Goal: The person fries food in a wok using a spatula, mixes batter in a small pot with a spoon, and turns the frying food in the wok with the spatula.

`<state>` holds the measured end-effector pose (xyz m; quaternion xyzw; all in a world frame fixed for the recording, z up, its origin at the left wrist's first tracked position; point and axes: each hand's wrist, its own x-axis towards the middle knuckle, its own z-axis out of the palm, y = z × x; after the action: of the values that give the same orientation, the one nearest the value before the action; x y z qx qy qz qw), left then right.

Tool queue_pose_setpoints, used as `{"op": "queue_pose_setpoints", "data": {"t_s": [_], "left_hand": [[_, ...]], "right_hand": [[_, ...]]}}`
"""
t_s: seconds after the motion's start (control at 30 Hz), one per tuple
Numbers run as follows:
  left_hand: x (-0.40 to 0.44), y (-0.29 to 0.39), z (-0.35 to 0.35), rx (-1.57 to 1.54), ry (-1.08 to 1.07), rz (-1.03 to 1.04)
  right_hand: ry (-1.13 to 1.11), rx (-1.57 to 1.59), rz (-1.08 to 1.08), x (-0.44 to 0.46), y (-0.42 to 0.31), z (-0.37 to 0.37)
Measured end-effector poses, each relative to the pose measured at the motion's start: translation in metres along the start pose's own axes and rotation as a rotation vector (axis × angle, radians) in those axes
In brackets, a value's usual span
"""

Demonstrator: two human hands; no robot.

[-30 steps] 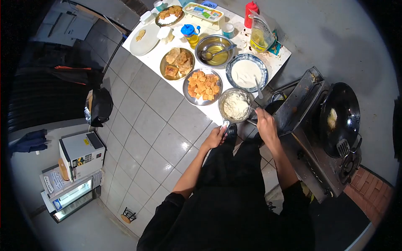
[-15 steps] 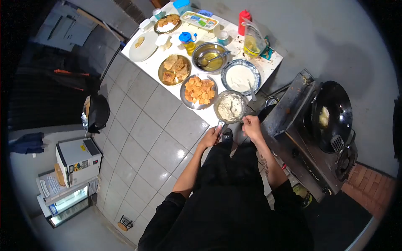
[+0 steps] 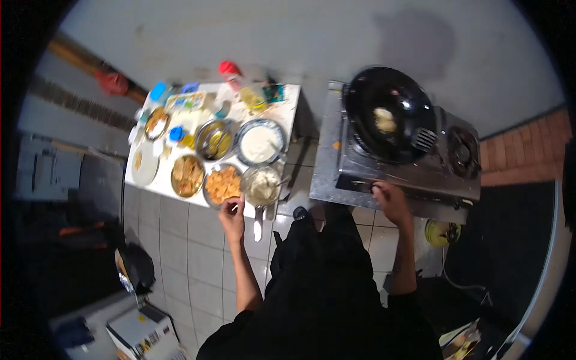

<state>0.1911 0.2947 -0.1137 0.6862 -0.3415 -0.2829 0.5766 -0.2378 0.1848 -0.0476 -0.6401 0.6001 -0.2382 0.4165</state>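
Note:
My right hand point(image 3: 391, 203) is at the front panel of the gas stove point(image 3: 327, 180), its fingers closed round what looks like a control knob point(image 3: 373, 188). Above it on the stove sits a black wok point(image 3: 360, 114) with a pale battered piece point(image 3: 384, 120) and a slotted turner point(image 3: 424, 140) inside. My left hand point(image 3: 233, 217) hovers at the table's front edge, fingers loosely bent and apart, holding nothing visible. Close to it are a plate of orange cubes point(image 3: 222, 185) and a saucepan of thick batter point(image 3: 262, 185), whose handle point(image 3: 258, 225) sticks out over the edge.
On the white table point(image 3: 282, 114) stand a bowl of white liquid point(image 3: 259, 144), a metal bowl with oil and a ladle point(image 3: 215, 140), a plate of fried pieces point(image 3: 187, 175), an oil bottle point(image 3: 178, 134) and a red-capped bottle point(image 3: 230, 72). A second burner point(image 3: 463, 151) lies right of the wok.
My left hand has let go of the saucepan handle. My right hand has left the saucepan's utensil and moved right to the stove front. The view has turned toward the stove.

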Motion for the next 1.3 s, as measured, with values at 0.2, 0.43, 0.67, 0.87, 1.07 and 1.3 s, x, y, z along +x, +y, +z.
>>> {"op": "queue_pose_setpoints", "data": {"t_s": [0.2, 0.43, 0.67, 0.87, 1.07, 1.3], "left_hand": [[0.063, 0.095, 0.111, -0.056, -0.32, 0.036], [0.1, 0.156, 0.245, 0.116, -0.528, 0.234], [0.117, 0.159, 0.305, 0.307, -0.433, 0.279], [0.116, 0.162, 0.312, 0.383, -0.378, 0.298], [0.121, 0.157, 0.315, 0.391, -0.362, 0.282], [0.119, 0.152, 0.316, 0.331, -0.339, 0.266]], "right_hand": [[0.661, -0.162, 0.275, -0.023, 0.066, -0.119], [0.747, -0.702, -0.02, 0.042, 0.153, -0.168], [0.442, -0.804, 0.066, 0.057, 0.163, -0.169], [0.346, -0.638, -0.004, 0.024, 0.104, -0.203], [0.196, -0.467, -0.2, 0.017, 0.032, -0.24], [0.363, -0.231, -0.393, 0.07, -0.019, -0.239]]}}
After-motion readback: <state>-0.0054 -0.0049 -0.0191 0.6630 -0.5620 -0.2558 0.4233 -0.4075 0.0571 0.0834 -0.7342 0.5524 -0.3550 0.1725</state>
